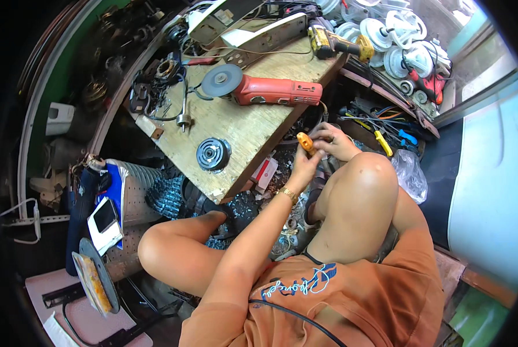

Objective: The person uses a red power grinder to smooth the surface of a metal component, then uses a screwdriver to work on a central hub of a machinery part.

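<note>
My left hand (305, 166), with a gold-coloured band at its wrist, is closed around a small tool with an orange handle (306, 141). The handle's rounded end points up and away from me. Right beside it, my right hand (335, 142) has its fingers curled in against the left hand; what they pinch, if anything, is hidden. Both hands are between my knees, off the right edge of the wooden bench (259, 130). On the bench lies a red angle grinder (276, 91) with a grey disc. Closer to me stands a round metal part with concentric rings (212, 154).
A yellow and black cordless drill (340, 44) lies at the bench's far corner. White coiled parts (395, 43) crowd the far right. A yellow-handled tool (383, 143) and a clear plastic bag (410, 176) are right of my knee. A phone (104, 215) rests at left.
</note>
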`<state>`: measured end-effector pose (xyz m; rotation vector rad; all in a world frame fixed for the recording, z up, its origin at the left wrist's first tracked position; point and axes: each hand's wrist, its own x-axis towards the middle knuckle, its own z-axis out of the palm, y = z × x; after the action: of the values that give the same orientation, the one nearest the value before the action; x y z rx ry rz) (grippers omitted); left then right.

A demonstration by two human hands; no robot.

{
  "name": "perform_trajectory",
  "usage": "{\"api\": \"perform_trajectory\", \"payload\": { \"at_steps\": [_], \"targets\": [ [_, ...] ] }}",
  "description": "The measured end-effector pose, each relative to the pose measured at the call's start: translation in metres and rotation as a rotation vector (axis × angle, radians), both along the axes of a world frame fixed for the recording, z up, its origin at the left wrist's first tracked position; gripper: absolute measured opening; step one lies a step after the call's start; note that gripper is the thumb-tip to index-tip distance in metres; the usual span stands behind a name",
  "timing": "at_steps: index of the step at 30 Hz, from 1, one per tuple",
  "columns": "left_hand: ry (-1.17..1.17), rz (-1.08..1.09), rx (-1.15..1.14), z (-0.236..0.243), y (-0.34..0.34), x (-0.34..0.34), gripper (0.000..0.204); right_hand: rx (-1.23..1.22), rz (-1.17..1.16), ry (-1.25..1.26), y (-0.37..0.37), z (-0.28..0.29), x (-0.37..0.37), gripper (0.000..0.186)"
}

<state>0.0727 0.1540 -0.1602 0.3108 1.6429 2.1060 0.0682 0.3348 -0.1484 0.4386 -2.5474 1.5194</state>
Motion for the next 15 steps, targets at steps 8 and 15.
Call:
{"api": "perform_trajectory", "payload": {
  "at_steps": [8, 15],
  "targets": [
    [0.128, 0.14, -0.083, 0.126, -0.07, -0.019, 0.037, 0.586, -0.679, -0.015, 0.024, -0.184, 0.048, 0.025],
    [0.383, 0.249, 0.185, 0.303, -0.219, -0.063, 0.02, 0.55, -0.281, -0.612, -0.02, -0.155, 0.051, 0.026]
  ]
}}
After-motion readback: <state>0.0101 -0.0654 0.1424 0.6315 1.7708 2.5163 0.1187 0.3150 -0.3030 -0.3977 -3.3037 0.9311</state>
